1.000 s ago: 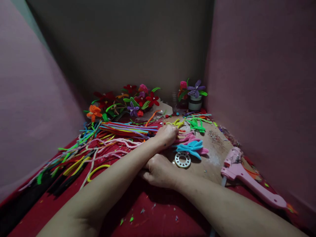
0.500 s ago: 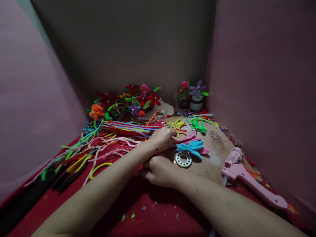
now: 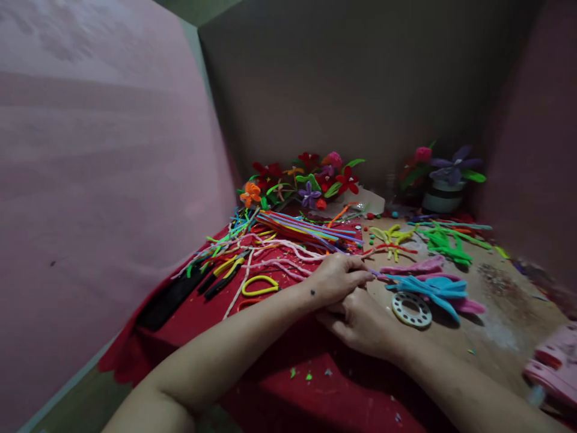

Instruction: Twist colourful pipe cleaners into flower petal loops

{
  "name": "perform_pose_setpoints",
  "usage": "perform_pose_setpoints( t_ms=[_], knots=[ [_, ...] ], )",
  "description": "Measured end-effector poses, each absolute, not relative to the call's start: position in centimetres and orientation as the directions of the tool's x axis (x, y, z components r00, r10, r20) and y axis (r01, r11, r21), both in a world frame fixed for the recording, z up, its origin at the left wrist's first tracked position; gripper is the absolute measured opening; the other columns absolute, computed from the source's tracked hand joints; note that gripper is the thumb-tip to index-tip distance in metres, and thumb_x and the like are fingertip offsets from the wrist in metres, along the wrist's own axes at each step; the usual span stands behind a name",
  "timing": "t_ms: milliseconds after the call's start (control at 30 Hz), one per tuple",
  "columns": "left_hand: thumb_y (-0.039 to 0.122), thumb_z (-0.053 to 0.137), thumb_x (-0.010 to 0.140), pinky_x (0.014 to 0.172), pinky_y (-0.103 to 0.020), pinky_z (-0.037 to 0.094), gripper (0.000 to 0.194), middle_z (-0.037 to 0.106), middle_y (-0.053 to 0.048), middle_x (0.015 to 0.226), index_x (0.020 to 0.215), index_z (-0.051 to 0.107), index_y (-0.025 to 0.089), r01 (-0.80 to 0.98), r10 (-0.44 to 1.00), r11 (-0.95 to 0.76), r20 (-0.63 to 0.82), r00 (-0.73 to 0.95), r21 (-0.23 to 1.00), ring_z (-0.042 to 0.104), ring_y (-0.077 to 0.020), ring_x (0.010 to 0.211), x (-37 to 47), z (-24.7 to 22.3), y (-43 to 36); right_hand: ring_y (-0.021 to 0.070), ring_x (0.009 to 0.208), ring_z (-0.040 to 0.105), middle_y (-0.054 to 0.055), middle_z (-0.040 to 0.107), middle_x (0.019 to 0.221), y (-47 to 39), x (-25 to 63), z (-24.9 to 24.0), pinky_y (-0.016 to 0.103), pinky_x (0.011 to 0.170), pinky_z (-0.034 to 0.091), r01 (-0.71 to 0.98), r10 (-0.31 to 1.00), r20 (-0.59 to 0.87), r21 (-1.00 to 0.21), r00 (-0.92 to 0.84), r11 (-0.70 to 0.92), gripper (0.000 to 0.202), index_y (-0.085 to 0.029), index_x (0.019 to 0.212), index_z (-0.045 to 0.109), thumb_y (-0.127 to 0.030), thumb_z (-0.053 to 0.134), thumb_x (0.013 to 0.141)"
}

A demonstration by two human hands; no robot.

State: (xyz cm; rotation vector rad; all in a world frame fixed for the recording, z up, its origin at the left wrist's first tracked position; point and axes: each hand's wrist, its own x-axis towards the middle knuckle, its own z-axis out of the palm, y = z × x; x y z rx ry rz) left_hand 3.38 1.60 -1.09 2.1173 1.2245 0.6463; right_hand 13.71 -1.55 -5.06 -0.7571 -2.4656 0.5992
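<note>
Patience and a light, even pinch suit this close work, I'd judge — crushed fuzz would look poor. My left hand (image 3: 336, 278) overlaps my right hand (image 3: 367, 320), fingers curled in; what they grip, if anything, I can't tell. Near them, on the brown board (image 3: 460, 337), lies a bright blue fuzzy bundle (image 3: 437, 288) — slim petal-like loops, spread over pink loops (image 3: 472, 307).
</note>
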Motion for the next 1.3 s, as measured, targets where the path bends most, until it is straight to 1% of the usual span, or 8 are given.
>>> perform_pose_setpoints(
  t_ms=[133,333,533,700,833,967,1133,1300],
  knots=[
    [0.022,0.052,0.075,0.068,-0.019,0.043,0.02,0.067,-0.003,0.077,0.076,0.069,0.011,0.546,0.892,-0.399,0.175,0.416,0.737,0.057,-0.0117,0.072,2.4,-1.7,1.1,0.0111,0.054,0.051,0.004,0.063,0.062,-1.6,13.7,-4.8,0.022,0.052,0.032,0.318,0.563,0.354,-0.553,-0.746,0.77,0.022,-0.016,0.066,0.064,-0.017,0.046,0.079],
    [0.022,0.054,0.072,0.068,-0.022,0.045,0.02,0.068,-0.005,0.078,0.081,0.068,0.011,0.51,0.901,-0.396,0.216,0.376,0.763,0.059,-0.0137,0.073,-1.6,0.9,2.2,0.0056,0.043,0.035,-0.003,0.042,0.044,-1.6,14.1,-3.8,0.021,0.046,0.022,0.451,0.67,0.372,-0.523,-0.643,0.723,0.035,-0.015,0.047,0.041,-0.025,0.049,0.079],
    [0.028,0.054,0.069,0.06,-0.022,0.043,0.024,0.065,-0.002,0.067,0.079,0.069,0.012,0.698,0.943,-0.235,0.332,-0.004,0.676,0.055,-0.0127,0.063,-10.3,2.6,4.8,0.0063,0.047,0.033,-0.003,0.038,0.051,-1.7,14.1,-4.2,0.022,0.049,0.023,0.434,0.649,0.313,-0.539,-0.693,0.722,0.035,-0.016,0.052,0.033,-0.03,0.045,0.082],
    [0.029,0.059,0.064,0.052,-0.02,0.038,0.024,0.059,0.001,0.056,0.077,0.067,0.01,0.625,0.912,-0.114,0.331,-0.243,0.772,0.047,-0.0084,0.05,-14.8,2.7,4.6,0.0071,0.049,0.033,-0.003,0.037,0.053,-1.7,14.2,-4.4,0.022,0.05,0.024,0.439,0.649,0.273,-0.549,-0.71,0.711,0.036,-0.017,0.053,0.029,-0.03,0.042,0.084],
    [0.027,0.06,0.066,0.055,-0.021,0.039,0.021,0.059,0.001,0.059,0.078,0.066,0.011,0.572,0.989,-0.109,0.149,-0.023,0.813,0.048,-0.0079,0.052,-14.3,1.7,3.6,0.0074,0.05,0.033,-0.003,0.037,0.054,-2.0,14.4,-4.3,0.023,0.051,0.024,0.439,0.63,0.235,-0.54,-0.74,0.718,0.035,-0.017,0.055,0.029,-0.03,0.041,0.084],
    [0.024,0.062,0.066,0.065,-0.023,0.042,0.018,0.062,-0.002,0.073,0.078,0.067,0.012,0.671,0.934,-0.251,-0.007,0.358,0.697,0.055,-0.0122,0.068,-11.9,0.2,3.0,0.0079,0.052,0.034,-0.002,0.038,0.054,-2.4,14.2,-4.0,0.024,0.053,0.024,0.421,0.59,0.189,-0.536,-0.785,0.732,0.032,-0.017,0.055,0.031,-0.027,0.041,0.084],
    [0.015,0.056,0.071,0.067,-0.021,0.038,0.01,0.057,-0.002,0.079,0.075,0.065,0.015,0.757,0.829,-0.524,0.028,0.559,0.392,0.051,-0.0117,0.073,-9.9,-1.4,2.5,0.0078,0.052,0.035,-0.002,0.04,0.055,-2.5,14.1,-3.8,0.024,0.052,0.024,0.425,0.591,0.166,-0.547,-0.789,0.721,0.032,-0.017,0.055,0.033,-0.027,0.042,0.084],
    [0.013,0.052,0.075,0.065,-0.021,0.036,0.011,0.054,-0.002,0.075,0.067,0.059,0.014,0.746,0.81,-0.573,0.091,0.58,0.341,0.047,-0.0113,0.071,-9.7,-1.6,2.3,0.0076,0.053,0.036,-0.002,0.042,0.055,-2.3,14.1,-4.0,0.023,0.052,0.026,0.44,0.599,0.154,-0.543,-0.785,0.715,0.03,-0.016,0.056,0.037,-0.026,0.045,0.083]
  ],
)
